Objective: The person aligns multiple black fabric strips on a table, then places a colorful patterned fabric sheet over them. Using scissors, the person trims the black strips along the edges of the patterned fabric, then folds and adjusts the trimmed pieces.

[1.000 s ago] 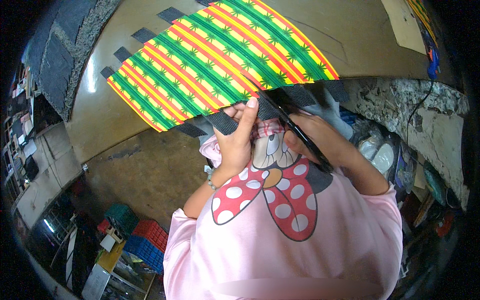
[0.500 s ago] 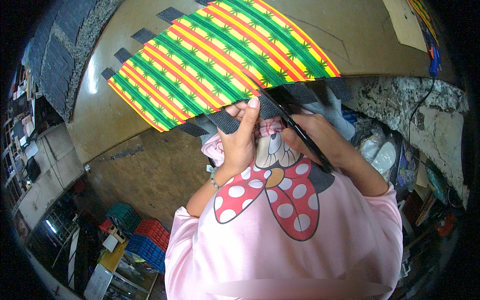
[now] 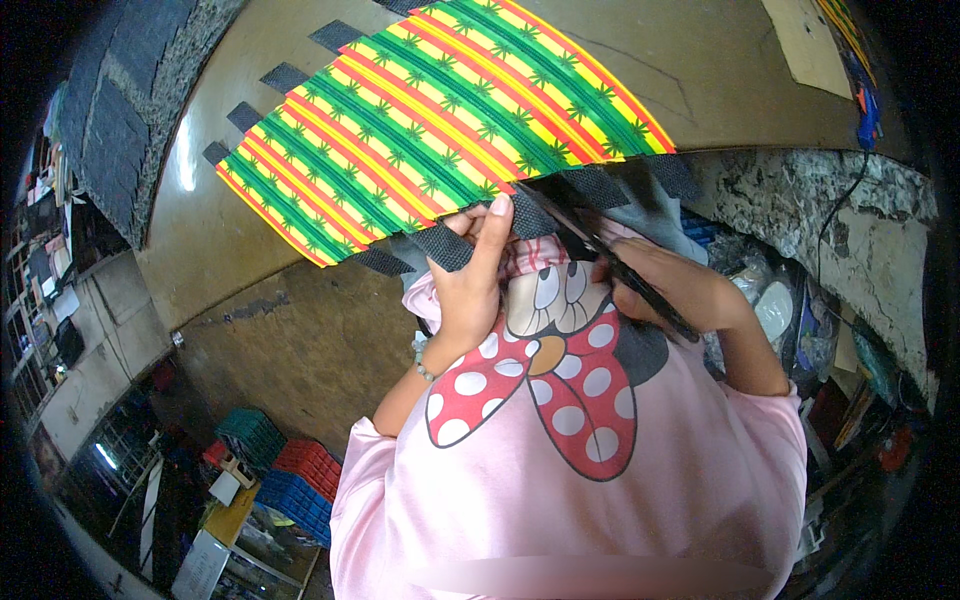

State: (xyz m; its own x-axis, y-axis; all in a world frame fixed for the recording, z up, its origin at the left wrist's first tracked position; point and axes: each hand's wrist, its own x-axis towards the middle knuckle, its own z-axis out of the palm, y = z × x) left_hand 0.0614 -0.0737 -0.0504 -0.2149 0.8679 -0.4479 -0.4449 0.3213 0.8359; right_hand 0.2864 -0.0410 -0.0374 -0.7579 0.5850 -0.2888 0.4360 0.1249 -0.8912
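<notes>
A panel of green, yellow and red striped fabric (image 3: pixel 440 130) with leaf prints lies across the table. Short black woven straps (image 3: pixel 443 246) stick out beyond its near and far edges. At the near edge my left hand (image 3: pixel 472 285) pinches the fabric, thumb on top and fingers curled underneath. My right hand (image 3: pixel 680 280) grips a pair of long black scissors (image 3: pixel 645 280), slanted up toward the left. Their tips are by the near edge, just right of my left thumb. Blur hides how far apart the blades are.
The brown table (image 3: pixel 730 60) carries a stack of dark grey pieces (image 3: pixel 120 130) at the left and a tan sheet (image 3: pixel 808 48) at the far right. Plastic bags (image 3: pixel 775 305) lie low on the right. Coloured crates (image 3: pixel 295 500) stand at the lower left.
My right hand and the scissors have drawn back toward me and to the right. The blade tips have left the fabric's top for its near edge. The fabric has shifted slightly left.
</notes>
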